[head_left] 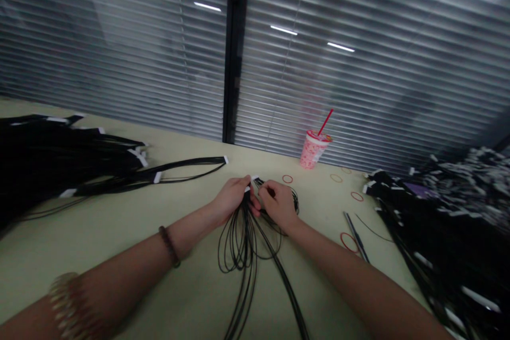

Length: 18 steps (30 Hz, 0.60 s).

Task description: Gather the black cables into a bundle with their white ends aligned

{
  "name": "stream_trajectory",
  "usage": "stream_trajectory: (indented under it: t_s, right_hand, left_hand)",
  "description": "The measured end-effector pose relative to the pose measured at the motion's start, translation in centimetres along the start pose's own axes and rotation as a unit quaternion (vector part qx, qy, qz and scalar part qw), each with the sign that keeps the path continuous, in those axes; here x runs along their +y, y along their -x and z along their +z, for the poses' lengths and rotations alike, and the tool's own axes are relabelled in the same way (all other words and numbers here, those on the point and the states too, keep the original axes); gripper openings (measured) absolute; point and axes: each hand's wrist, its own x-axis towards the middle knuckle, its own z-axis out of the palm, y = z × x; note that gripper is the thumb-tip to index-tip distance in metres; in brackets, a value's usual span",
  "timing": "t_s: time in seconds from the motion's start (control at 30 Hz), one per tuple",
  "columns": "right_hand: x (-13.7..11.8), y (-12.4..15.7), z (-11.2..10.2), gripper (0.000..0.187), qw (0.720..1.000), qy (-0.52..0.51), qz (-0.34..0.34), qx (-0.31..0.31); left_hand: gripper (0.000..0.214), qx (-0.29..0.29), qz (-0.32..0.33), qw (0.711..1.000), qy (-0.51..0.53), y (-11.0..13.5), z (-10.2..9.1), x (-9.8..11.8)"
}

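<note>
Over the pale green table (119, 271), left hand (233, 197) closed around a looped bundle of thin black cables (239, 247), white cable tags (252, 179) protruding just above the grip; right hand (278, 203) pinching strands alongside; red rubber bands (287, 178) toward 1 o'clock; pink cup (314, 151) farther out at 1 o'clock; tagged cable heap (48, 164) at 9 o'clock, second tagged cable heap (434, 234) at 3 o'clock

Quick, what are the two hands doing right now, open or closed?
Left hand: closed, holding a bundle of thin black cables.
Right hand: closed, apparently pinching strands of the same bundle near their ends.
</note>
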Motion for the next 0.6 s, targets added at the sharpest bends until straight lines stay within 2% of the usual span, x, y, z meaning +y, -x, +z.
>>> stream_trajectory:
  t_s: [0.6]
  right_hand:
    - [-0.43, 0.06, -0.38, 0.022, 1.0, 0.017, -0.017, -0.004]
  left_hand:
    - [0.034, -0.013, 0.006, 0.999, -0.036, 0.01, 0.14, -0.04]
